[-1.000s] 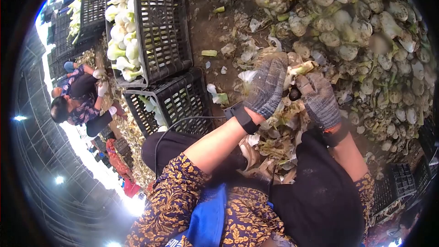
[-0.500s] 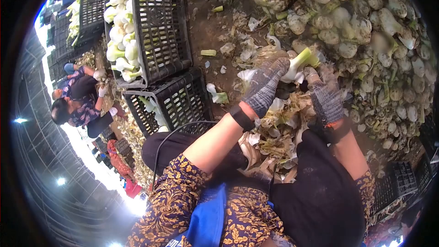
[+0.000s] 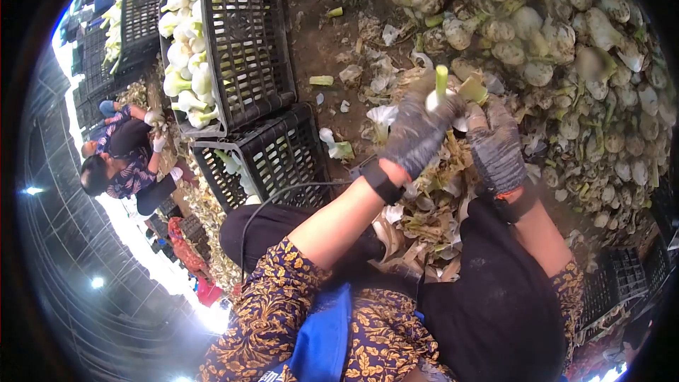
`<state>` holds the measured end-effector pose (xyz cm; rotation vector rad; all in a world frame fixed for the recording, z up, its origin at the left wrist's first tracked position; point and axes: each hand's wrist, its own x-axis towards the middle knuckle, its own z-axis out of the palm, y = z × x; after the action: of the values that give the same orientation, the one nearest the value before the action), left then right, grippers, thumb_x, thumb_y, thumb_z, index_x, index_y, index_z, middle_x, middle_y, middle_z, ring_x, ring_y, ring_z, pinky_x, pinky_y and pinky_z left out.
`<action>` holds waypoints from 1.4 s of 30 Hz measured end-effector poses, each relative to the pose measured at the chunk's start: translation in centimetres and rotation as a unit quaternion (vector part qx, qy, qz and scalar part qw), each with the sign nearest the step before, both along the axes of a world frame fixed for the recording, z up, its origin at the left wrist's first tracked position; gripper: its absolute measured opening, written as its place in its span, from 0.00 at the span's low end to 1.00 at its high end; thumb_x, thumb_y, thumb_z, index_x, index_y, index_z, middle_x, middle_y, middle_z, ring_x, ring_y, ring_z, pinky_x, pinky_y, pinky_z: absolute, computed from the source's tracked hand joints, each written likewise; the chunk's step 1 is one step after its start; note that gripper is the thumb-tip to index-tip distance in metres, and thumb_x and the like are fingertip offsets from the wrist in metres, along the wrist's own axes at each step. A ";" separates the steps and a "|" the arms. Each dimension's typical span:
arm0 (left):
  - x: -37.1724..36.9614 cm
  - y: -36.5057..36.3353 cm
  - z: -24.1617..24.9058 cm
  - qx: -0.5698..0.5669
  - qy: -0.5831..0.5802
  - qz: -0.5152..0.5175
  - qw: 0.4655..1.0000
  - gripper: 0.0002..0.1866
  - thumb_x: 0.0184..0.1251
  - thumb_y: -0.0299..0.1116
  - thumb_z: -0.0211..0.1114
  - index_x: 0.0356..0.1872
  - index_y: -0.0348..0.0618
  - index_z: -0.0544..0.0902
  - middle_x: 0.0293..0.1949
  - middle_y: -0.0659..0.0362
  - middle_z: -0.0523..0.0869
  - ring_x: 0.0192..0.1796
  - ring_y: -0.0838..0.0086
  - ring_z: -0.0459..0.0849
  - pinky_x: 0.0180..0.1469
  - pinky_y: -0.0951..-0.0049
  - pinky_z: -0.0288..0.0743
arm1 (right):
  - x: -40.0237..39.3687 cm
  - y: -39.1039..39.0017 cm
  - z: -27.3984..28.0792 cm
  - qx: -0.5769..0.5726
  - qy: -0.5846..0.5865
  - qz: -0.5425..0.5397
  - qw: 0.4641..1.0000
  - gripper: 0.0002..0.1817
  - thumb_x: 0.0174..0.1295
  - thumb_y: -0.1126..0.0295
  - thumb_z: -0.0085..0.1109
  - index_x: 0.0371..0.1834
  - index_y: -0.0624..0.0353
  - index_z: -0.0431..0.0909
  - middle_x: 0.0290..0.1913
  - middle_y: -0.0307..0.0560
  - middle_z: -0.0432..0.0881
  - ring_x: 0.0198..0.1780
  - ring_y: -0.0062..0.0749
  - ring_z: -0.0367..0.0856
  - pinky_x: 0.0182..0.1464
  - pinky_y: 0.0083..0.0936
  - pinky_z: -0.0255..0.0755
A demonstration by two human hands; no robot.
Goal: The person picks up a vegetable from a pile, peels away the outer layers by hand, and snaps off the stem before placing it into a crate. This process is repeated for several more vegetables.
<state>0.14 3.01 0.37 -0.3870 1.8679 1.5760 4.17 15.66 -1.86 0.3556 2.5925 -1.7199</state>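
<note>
My left hand [image 3: 416, 131], in a grey knit glove with a black band at the wrist, grips a pale bulb vegetable [image 3: 441, 92] whose green stalk stub points up. My right hand [image 3: 495, 148], gloved the same way, is closed against the same vegetable from the right, its fingers on the outer leaves; whether it holds a tool is hidden. Under both hands lies a heap of stripped leaves [image 3: 431, 219] over my lap.
A big pile of untrimmed bulbs [image 3: 566, 49] fills the ground ahead and right. Two black crates stand left: one [image 3: 247, 42] packed with trimmed white bulbs, one [image 3: 272, 159] nearly empty. Another person [image 3: 124, 159] sits working far left. More crates [image 3: 615, 283] at right.
Both hands lifted the vegetable off the pile edge and turned it, so the green stalk now points upward instead of sideways. My right hand moved in closer to it.
</note>
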 end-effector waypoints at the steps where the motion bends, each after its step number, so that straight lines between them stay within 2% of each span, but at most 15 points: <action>1: -0.2 -0.2 0.2 0.028 -0.027 0.032 0.999 0.20 0.62 0.43 0.60 0.50 0.45 0.70 0.33 0.64 0.80 0.31 0.83 0.77 0.29 0.84 0.71 | -0.3 -0.2 0.8 -0.143 -0.152 -0.040 0.977 0.13 0.61 0.65 0.49 0.40 0.65 0.75 0.34 0.54 0.78 0.37 0.37 0.77 0.41 0.28 0.69; 5: 0.3 -1.1 -1.7 0.156 -0.217 0.206 0.941 0.14 0.61 0.46 0.60 0.41 0.49 0.75 0.29 0.65 0.79 0.25 0.84 0.76 0.23 0.86 0.68 | 0.4 0.4 -1.8 -0.405 -0.218 -0.099 0.882 0.15 0.63 0.65 0.50 0.46 0.66 0.74 0.39 0.42 0.78 0.40 0.24 0.75 0.44 0.21 0.69; 8: 0.5 -1.3 -1.5 0.063 -0.193 0.142 0.969 0.15 0.62 0.47 0.59 0.42 0.49 0.75 0.28 0.66 0.79 0.22 0.84 0.75 0.21 0.86 0.68 | 0.8 -0.4 -1.2 -0.114 -0.103 -0.017 0.988 0.13 0.62 0.66 0.48 0.41 0.65 0.75 0.34 0.51 0.77 0.36 0.34 0.74 0.42 0.27 0.67; 10: 0.1 -1.8 -1.2 0.047 -0.203 0.085 0.974 0.16 0.63 0.45 0.57 0.47 0.50 0.74 0.35 0.64 0.78 0.31 0.83 0.77 0.24 0.84 0.67 | 0.7 0.0 -1.3 -0.178 -0.143 -0.028 0.973 0.13 0.62 0.67 0.47 0.40 0.65 0.75 0.35 0.50 0.77 0.37 0.33 0.75 0.41 0.26 0.68; 16: -0.9 -2.8 -1.5 0.263 -0.193 0.232 0.917 0.16 0.66 0.45 0.52 0.50 0.50 0.72 0.36 0.58 0.80 0.26 0.76 0.78 0.19 0.83 0.71 | -0.2 0.3 0.0 -0.614 -0.194 -0.255 0.721 0.16 0.64 0.64 0.46 0.43 0.69 0.72 0.37 0.46 0.78 0.34 0.28 0.78 0.40 0.22 0.74; 22: -2.2 -4.3 -1.2 0.218 -0.139 0.317 0.912 0.17 0.68 0.44 0.49 0.52 0.48 0.71 0.43 0.56 0.79 0.39 0.68 0.81 0.37 0.69 0.79 | 0.5 0.5 -1.5 -0.460 -0.202 -0.186 0.845 0.15 0.63 0.62 0.48 0.42 0.64 0.72 0.34 0.47 0.79 0.33 0.32 0.78 0.39 0.23 0.75; 24: -2.3 -4.5 -1.1 0.181 -0.096 0.324 0.924 0.18 0.68 0.45 0.49 0.51 0.46 0.72 0.44 0.56 0.79 0.41 0.67 0.81 0.39 0.68 0.79 | 1.1 -0.5 -0.8 -0.025 0.005 0.273 0.962 0.13 0.60 0.63 0.52 0.39 0.61 0.75 0.33 0.48 0.78 0.35 0.40 0.76 0.41 0.28 0.72; 29: -0.6 -6.8 -4.7 -0.036 0.153 0.042 0.987 0.18 0.69 0.41 0.48 0.51 0.39 0.72 0.48 0.52 0.77 0.48 0.68 0.77 0.50 0.69 0.72 | 0.1 -0.5 -0.5 -0.232 -0.089 0.235 0.940 0.13 0.60 0.67 0.52 0.45 0.62 0.72 0.40 0.42 0.77 0.42 0.26 0.76 0.44 0.24 0.72; 31: -0.5 -5.9 -1.8 -0.143 0.264 -0.101 0.949 0.16 0.66 0.33 0.50 0.51 0.36 0.71 0.49 0.47 0.75 0.52 0.60 0.74 0.55 0.62 0.67 | -0.6 -0.9 0.7 -0.414 -0.311 0.079 0.852 0.19 0.59 0.74 0.51 0.54 0.62 0.68 0.42 0.44 0.75 0.44 0.27 0.76 0.41 0.24 0.74; 34: 0.2 -6.0 -1.9 -0.203 0.311 -0.213 0.904 0.16 0.64 0.30 0.51 0.51 0.36 0.71 0.51 0.46 0.73 0.54 0.55 0.72 0.56 0.59 0.65 | -0.6 -0.7 1.1 -0.372 -0.238 0.133 0.887 0.20 0.60 0.76 0.49 0.57 0.62 0.65 0.45 0.46 0.73 0.42 0.26 0.77 0.41 0.24 0.75; 35: 0.5 -6.4 -2.9 -0.149 0.213 -0.193 0.946 0.17 0.62 0.28 0.53 0.51 0.36 0.71 0.52 0.44 0.72 0.56 0.51 0.70 0.59 0.55 0.62 | 0.0 -0.2 0.1 -0.611 -0.346 0.050 0.710 0.22 0.60 0.76 0.48 0.60 0.62 0.63 0.51 0.49 0.71 0.40 0.26 0.78 0.41 0.23 0.76; 36: 0.8 -6.9 -3.6 -0.149 0.211 -0.194 0.946 0.17 0.62 0.28 0.53 0.51 0.36 0.71 0.52 0.44 0.72 0.56 0.51 0.70 0.59 0.55 0.62 | 0.4 -0.2 -0.7 -0.612 -0.346 0.049 0.709 0.22 0.60 0.76 0.48 0.60 0.62 0.63 0.51 0.49 0.71 0.40 0.26 0.78 0.41 0.23 0.76; 38: 0.8 -7.1 -3.8 -0.278 0.502 -0.372 0.730 0.18 0.59 0.28 0.55 0.51 0.36 0.72 0.54 0.43 0.70 0.57 0.50 0.68 0.59 0.54 0.61 | 0.3 -0.3 -1.3 -0.071 0.061 0.292 0.952 0.19 0.61 0.73 0.50 0.56 0.61 0.67 0.47 0.47 0.74 0.38 0.24 0.78 0.37 0.23 0.77; 39: 0.9 -7.2 -3.8 -0.248 0.457 -0.365 0.772 0.18 0.57 0.28 0.56 0.50 0.36 0.72 0.53 0.42 0.70 0.58 0.50 0.68 0.59 0.54 0.61 | 0.3 -0.2 -1.1 -0.072 0.061 0.292 0.952 0.19 0.61 0.73 0.50 0.56 0.61 0.67 0.47 0.47 0.74 0.38 0.24 0.78 0.37 0.23 0.77; 42: 1.0 -7.7 -4.3 -0.262 0.538 -0.390 0.700 0.17 0.57 0.27 0.56 0.50 0.36 0.73 0.52 0.43 0.71 0.56 0.50 0.69 0.58 0.54 0.63 | -0.2 -0.2 0.4 -0.531 -0.376 0.021 0.759 0.15 0.61 0.68 0.51 0.51 0.61 0.70 0.41 0.42 0.77 0.37 0.22 0.77 0.37 0.22 0.76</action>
<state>1.13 -4.67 -3.94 1.2638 2.7257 0.5700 3.96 15.49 -1.50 0.6932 0.8577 -2.0708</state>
